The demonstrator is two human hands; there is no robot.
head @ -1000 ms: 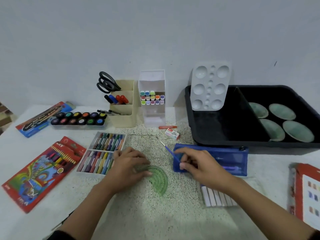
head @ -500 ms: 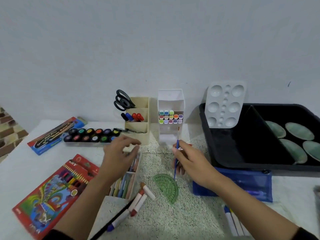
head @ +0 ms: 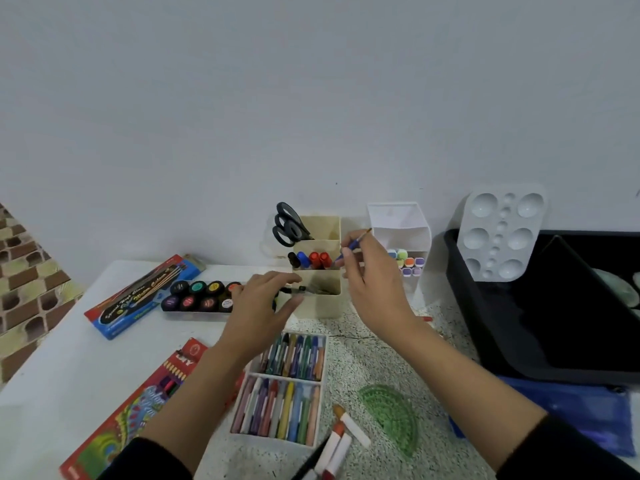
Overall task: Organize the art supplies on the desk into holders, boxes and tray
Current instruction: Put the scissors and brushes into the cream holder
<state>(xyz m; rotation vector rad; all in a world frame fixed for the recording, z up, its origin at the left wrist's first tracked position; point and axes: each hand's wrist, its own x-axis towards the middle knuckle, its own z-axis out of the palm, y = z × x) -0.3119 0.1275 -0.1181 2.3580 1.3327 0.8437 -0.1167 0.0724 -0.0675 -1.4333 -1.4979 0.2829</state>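
White desk (head: pixel 86 368) against a pale wall. Left hand (head: pixel 258 310), fingers spread apart and holding nothing, is at the front of the beige holder (head: pixel 320 304). Right hand (head: pixel 375 285) pinches a tilted blue brush (head: pixel 354 242) at the holder's right edge.

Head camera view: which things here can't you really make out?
All in the head view:
- Black tray: its right side is cut off by the picture's edge.
- Paint pots: the row's right end hides behind the left hand.
- Beige holder, lowest compartment: contents blurred.
- White holder: some markers hide behind the right hand.
- Paintbrush pinched in that hand: tip too small to read.
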